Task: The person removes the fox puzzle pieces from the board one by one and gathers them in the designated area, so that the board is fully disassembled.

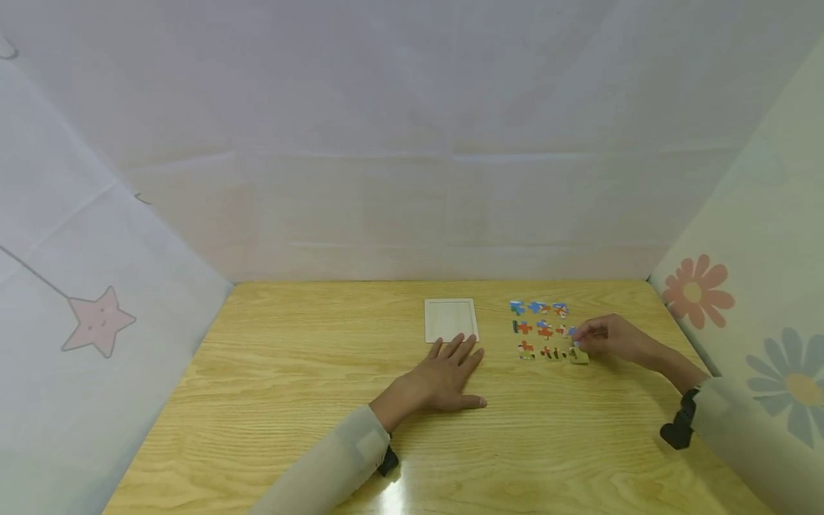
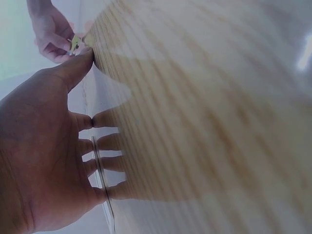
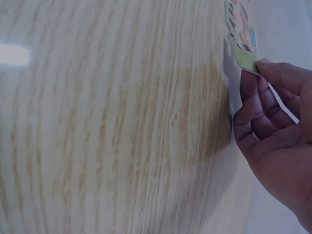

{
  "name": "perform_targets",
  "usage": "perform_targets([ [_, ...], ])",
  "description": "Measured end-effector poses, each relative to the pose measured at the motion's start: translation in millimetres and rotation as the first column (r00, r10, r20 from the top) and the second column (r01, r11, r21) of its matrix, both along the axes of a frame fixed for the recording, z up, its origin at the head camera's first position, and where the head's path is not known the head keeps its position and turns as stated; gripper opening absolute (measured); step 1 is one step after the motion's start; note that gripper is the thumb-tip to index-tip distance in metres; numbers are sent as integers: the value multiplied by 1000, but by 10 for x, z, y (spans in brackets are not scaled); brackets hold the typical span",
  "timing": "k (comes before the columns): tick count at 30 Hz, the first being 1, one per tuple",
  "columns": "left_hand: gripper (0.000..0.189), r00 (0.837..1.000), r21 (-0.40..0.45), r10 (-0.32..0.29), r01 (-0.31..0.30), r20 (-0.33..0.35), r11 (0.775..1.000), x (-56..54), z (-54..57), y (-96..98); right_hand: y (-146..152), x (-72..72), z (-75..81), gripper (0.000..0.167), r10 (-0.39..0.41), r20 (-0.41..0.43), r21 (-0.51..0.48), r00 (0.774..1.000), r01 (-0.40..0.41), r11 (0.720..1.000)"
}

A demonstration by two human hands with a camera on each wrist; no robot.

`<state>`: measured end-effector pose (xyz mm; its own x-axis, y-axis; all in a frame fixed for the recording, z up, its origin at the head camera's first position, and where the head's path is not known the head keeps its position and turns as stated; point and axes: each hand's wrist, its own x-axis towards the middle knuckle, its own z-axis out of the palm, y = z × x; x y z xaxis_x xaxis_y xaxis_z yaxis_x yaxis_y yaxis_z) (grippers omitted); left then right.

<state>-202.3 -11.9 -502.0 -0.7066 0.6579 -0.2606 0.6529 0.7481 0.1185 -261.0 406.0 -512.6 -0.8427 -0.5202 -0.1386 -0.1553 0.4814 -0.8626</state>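
Note:
My left hand (image 1: 444, 379) rests on the table with fingers spread. Its fingertips reach the near edge of a pale square puzzle tray (image 1: 450, 301), and in the left wrist view its palm faces the tabletop. Over at the right, my right hand (image 1: 619, 342) pinches a green puzzle piece (image 3: 245, 58) by one edge between thumb and fingers. The piece looks tilted up off the wood. Beside that hand lie several colourful puzzle pieces (image 1: 544, 329), set out loosely in rows with gaps; the fingers partly hide those at the right end.
The wooden table (image 1: 290, 372) meets a pale cloth wall (image 1: 347, 214) at the back. Printed cloth walls stand at both sides, with a pink star (image 1: 99, 322) on the left and flowers (image 1: 698, 290) on the right. Each wrist wears a black strap.

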Motion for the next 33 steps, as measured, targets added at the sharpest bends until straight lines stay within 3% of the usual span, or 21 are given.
perform_targets([
  [5, 95, 1000, 7, 0, 0, 8, 1000, -3, 1, -2, -26, 21, 0, 18, 17, -48, 9, 999, -17, 1000],
  [13, 95, 1000, 21, -3, 3, 12, 1000, -17, -30, -9, -74, 22, 4, 12, 28, -147, 107, 989, -12, 994],
  [22, 95, 1000, 30, -2, 2, 14, 1000, -30, -59, -12, -100, -2, -39, 12, -5, -158, 161, 987, 31, 986],
  [33, 94, 1000, 17, -8, 8, -5, 1000, -14, -48, -17, -130, 2, -24, 12, 4, -183, 164, 983, 27, 986],
])
